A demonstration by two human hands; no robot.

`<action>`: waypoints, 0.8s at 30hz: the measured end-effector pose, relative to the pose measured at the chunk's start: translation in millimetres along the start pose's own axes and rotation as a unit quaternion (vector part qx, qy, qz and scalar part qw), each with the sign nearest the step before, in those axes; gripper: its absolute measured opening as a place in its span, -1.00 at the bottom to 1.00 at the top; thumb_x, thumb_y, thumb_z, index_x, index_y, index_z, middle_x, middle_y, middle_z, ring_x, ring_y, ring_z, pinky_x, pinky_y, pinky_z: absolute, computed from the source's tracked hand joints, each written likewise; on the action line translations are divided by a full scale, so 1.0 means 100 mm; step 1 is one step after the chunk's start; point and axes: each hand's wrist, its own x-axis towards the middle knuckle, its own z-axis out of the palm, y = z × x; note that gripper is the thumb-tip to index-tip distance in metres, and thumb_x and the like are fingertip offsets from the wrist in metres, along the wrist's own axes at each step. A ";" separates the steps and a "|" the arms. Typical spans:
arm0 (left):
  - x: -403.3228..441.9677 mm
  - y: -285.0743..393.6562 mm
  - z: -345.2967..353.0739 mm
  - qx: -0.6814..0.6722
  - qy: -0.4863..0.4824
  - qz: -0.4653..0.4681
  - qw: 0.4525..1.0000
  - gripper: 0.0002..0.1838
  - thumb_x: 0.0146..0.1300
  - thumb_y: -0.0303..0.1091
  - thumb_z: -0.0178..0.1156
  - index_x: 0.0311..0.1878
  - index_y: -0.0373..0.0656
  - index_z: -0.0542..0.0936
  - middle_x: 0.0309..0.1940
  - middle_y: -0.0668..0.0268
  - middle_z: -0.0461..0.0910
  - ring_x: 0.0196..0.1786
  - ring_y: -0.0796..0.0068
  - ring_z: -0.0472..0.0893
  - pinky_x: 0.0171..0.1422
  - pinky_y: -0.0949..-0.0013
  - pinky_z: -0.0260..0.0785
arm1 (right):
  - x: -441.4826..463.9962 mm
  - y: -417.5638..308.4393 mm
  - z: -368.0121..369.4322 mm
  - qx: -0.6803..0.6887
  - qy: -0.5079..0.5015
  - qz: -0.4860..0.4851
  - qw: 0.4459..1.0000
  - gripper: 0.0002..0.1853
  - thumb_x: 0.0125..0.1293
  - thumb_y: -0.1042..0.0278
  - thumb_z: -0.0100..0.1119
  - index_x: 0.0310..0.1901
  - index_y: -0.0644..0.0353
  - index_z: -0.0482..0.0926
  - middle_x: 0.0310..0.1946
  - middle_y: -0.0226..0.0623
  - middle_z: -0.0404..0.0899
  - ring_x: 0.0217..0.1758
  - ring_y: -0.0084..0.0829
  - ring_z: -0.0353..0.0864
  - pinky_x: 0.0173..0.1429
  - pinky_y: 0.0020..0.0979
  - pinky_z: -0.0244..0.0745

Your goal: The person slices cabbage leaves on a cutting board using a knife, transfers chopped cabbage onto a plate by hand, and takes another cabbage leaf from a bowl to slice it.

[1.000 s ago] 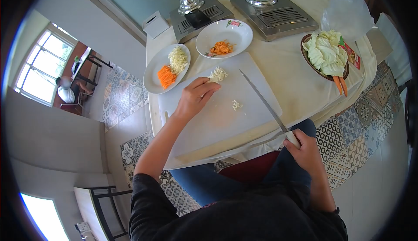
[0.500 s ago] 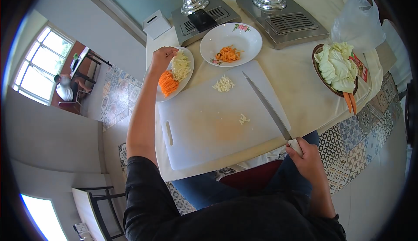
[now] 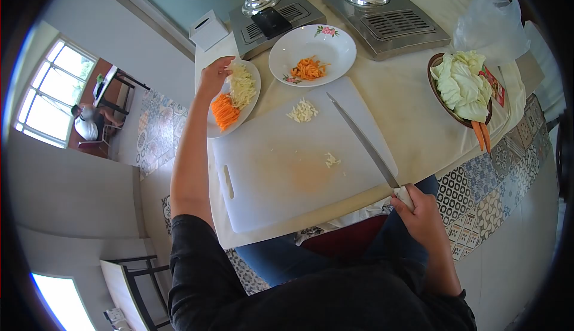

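My right hand (image 3: 417, 212) is closed round the white handle of a long kitchen knife (image 3: 363, 142), whose blade points away over the white cutting board (image 3: 263, 202). At the upper left, my left hand (image 3: 216, 75) is beside the oval plate (image 3: 253, 105), fingers slightly apart at the edge of the shredded cabbage (image 3: 243, 86). I see nothing held in it. Shredded carrot (image 3: 225, 113) lies on the same plate, nearer to me. A small heap of chopped white pieces (image 3: 303, 111) sits on the board, with a few more bits (image 3: 332, 160) closer in.
A flowered plate (image 3: 341, 62) with orange shreds (image 3: 310, 68) stands behind the board. To the right are a brown bowl (image 3: 434, 95) with cabbage (image 3: 463, 86) and carrots (image 3: 481, 136), and a plastic bag (image 3: 490, 26). Two metal dispenser bases (image 3: 394, 26) stand at the back. A person sits far left.
My left hand has shifted slightly left and up at the shredded cabbage, and its fingers have loosened. The right hand keeps the knife in the same place. The view has shifted a little.
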 end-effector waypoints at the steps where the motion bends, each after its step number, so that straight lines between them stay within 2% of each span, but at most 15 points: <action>1: 0.01 -0.04 0.01 -0.032 0.011 0.011 0.999 -0.55 0.33 -0.59 0.27 0.25 0.04 0.65 0.03 0.11 0.73 0.03 0.34 0.70 0.17 0.32 0.54 | 0.00 0.00 0.00 0.001 0.000 0.002 1.000 -0.74 0.43 0.28 0.27 -0.09 0.36 0.57 -0.48 0.05 0.58 -0.48 -0.05 0.57 -0.30 -0.28 0.45; 4: 0.05 -0.10 -0.01 -0.059 0.000 0.020 0.998 -0.57 0.35 -0.63 0.20 0.24 -0.04 0.63 0.07 0.15 0.73 0.10 0.31 0.70 0.22 0.30 0.54 | 0.00 -0.01 0.00 0.000 -0.003 0.008 1.000 -0.73 0.43 0.27 0.27 -0.09 0.36 0.57 -0.47 0.06 0.58 -0.46 -0.01 0.59 -0.29 -0.27 0.45; 7: 0.05 -0.04 0.00 -0.019 -0.026 -0.029 0.999 -0.56 0.43 -0.65 0.08 0.30 -0.07 0.57 0.15 0.16 0.69 0.22 0.33 0.64 0.35 0.26 0.48 | 0.00 -0.02 -0.01 -0.006 -0.004 0.011 1.000 -0.72 0.42 0.27 0.27 -0.08 0.36 0.57 -0.46 0.07 0.59 -0.42 0.04 0.62 -0.27 -0.26 0.47; 10: -0.01 0.05 -0.01 0.013 0.049 0.039 0.998 -0.61 0.44 -0.58 0.11 0.28 -0.06 0.60 0.11 0.22 0.72 0.19 0.36 0.66 0.32 0.27 0.49 | -0.01 -0.01 0.00 -0.010 -0.003 0.001 1.000 -0.72 0.42 0.27 0.27 -0.05 0.36 0.57 -0.45 0.08 0.60 -0.37 0.08 0.65 -0.26 -0.24 0.48; 13: -0.18 0.58 -0.12 0.069 0.130 0.020 0.989 -0.65 0.35 -0.53 0.24 0.19 -0.08 0.65 -0.06 0.22 0.77 0.07 0.36 0.73 0.18 0.33 0.54 | -0.01 -0.01 -0.01 -0.009 -0.004 -0.007 1.000 -0.71 0.42 0.29 0.27 -0.03 0.37 0.57 -0.45 0.09 0.59 -0.35 0.10 0.66 -0.25 -0.23 0.49; 14: -0.26 0.77 -0.15 0.020 0.141 0.023 0.990 -0.73 0.27 -0.48 0.35 0.05 -0.12 0.73 -0.17 0.26 0.78 -0.05 0.41 0.74 0.10 0.35 0.55 | 0.00 0.00 0.00 -0.006 -0.004 -0.007 1.000 -0.71 0.42 0.29 0.27 -0.02 0.37 0.57 -0.45 0.10 0.59 -0.34 0.11 0.66 -0.25 -0.22 0.49; 17: -0.78 1.48 -0.10 0.037 0.078 0.079 0.993 -0.82 0.21 -0.50 0.40 -0.11 -0.17 0.77 -0.27 0.26 0.77 -0.18 0.42 0.72 0.03 0.35 0.55 | 0.01 0.05 0.01 -0.001 0.002 -0.022 1.000 -0.71 0.42 0.30 0.27 -0.02 0.38 0.56 -0.46 0.11 0.59 -0.34 0.13 0.65 -0.25 -0.21 0.50; 19: -1.19 1.97 0.03 0.018 -0.002 0.114 0.993 -0.88 0.19 -0.50 0.42 -0.19 -0.18 0.80 -0.22 0.29 0.75 -0.19 0.43 0.69 0.00 0.33 0.54 | -0.01 0.10 0.04 0.001 0.007 -0.033 0.999 -0.72 0.42 0.31 0.27 -0.02 0.38 0.56 -0.46 0.11 0.58 -0.34 0.13 0.64 -0.25 -0.20 0.49; 21: -1.48 2.19 0.19 -0.007 -0.104 0.156 0.982 -0.78 0.16 -0.50 0.45 -0.09 -0.16 0.79 -0.13 0.27 0.75 -0.07 0.34 0.70 0.09 0.30 0.54 | 0.00 0.12 0.05 0.003 0.013 -0.049 0.999 -0.72 0.42 0.31 0.27 -0.03 0.37 0.56 -0.47 0.12 0.58 -0.34 0.14 0.63 -0.26 -0.19 0.49; 24: -1.71 2.38 0.46 -0.076 -0.158 0.215 0.961 -0.72 0.18 -0.49 0.44 -0.01 -0.14 0.76 -0.02 0.25 0.72 0.08 0.23 0.66 0.19 0.23 0.53 | -0.01 0.13 0.07 0.011 0.015 -0.042 0.999 -0.74 0.43 0.30 0.27 -0.06 0.37 0.56 -0.48 0.10 0.57 -0.39 0.11 0.61 -0.28 -0.20 0.47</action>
